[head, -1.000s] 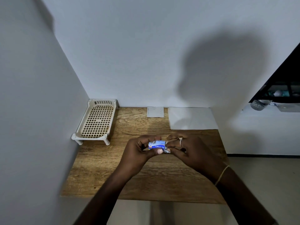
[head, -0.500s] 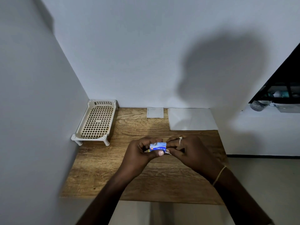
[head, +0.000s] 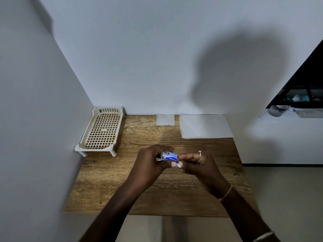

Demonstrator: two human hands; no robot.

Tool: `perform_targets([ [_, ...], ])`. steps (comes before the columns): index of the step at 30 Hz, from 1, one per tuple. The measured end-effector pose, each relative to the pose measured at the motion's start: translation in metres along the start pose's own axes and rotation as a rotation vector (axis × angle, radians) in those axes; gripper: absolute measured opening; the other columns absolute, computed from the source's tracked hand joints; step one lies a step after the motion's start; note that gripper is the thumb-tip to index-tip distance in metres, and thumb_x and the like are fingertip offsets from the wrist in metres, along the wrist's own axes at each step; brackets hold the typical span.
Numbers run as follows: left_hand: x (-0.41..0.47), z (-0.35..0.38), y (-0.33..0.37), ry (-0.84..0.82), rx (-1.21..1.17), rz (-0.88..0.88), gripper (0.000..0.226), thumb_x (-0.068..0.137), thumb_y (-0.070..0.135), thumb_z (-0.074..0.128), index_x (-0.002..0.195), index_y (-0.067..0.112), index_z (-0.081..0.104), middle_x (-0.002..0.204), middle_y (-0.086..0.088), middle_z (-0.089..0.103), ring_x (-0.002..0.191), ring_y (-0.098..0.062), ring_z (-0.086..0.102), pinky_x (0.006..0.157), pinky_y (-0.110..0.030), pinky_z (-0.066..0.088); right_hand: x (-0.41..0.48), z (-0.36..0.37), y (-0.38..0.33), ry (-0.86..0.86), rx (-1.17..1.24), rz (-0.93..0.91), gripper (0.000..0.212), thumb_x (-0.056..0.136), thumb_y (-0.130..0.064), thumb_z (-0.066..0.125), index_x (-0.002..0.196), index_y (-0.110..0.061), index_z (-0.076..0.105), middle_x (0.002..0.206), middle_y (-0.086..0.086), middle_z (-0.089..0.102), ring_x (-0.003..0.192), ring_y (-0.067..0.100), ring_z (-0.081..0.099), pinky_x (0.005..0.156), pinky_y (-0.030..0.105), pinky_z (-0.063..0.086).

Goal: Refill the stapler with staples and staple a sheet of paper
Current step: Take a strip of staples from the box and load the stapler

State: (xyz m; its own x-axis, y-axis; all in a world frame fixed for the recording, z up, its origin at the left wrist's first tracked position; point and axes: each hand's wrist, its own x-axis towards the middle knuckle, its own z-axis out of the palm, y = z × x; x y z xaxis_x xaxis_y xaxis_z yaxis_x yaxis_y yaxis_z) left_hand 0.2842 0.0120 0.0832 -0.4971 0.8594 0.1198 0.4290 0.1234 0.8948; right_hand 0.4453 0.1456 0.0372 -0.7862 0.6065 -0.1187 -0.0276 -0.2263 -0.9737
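Two hands are holding a blue staple box just above the worktop.
The fingers of the left hand are curling round the box; those of the right hand are pinching its right end. Farther back, a cream rack is standing by the left wall, and a small paper square and a sheet of paper are lying along the back edge.

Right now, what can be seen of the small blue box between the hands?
The staple box is a small blue carton, seemingly cardboard, with white print too small to read. It lies lengthways, held above the wooden table, not resting on it. The left hand grips its left end, thumb along the near side; the right hand pinches its right end, where a small white bit, perhaps a flap, shows. Whether it is open is unclear.
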Motion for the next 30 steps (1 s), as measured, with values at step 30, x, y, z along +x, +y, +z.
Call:
perform_targets([
  [30,-0.024,0.010,-0.034,0.029,-0.459,-0.146,0.035,0.076,0.004,0.085,0.104,0.025,0.079,0.104,0.002,0.080,0.098,-0.015,0.076,0.080,-0.021,0.056,-0.001,-0.011,-0.010,-0.016,-0.300,-0.091,0.008,0.081,-0.015,0.079,0.088,-0.013,0.076,0.076,0.012,0.077,0.067,0.028,0.076,0.059,0.031,0.061],
])
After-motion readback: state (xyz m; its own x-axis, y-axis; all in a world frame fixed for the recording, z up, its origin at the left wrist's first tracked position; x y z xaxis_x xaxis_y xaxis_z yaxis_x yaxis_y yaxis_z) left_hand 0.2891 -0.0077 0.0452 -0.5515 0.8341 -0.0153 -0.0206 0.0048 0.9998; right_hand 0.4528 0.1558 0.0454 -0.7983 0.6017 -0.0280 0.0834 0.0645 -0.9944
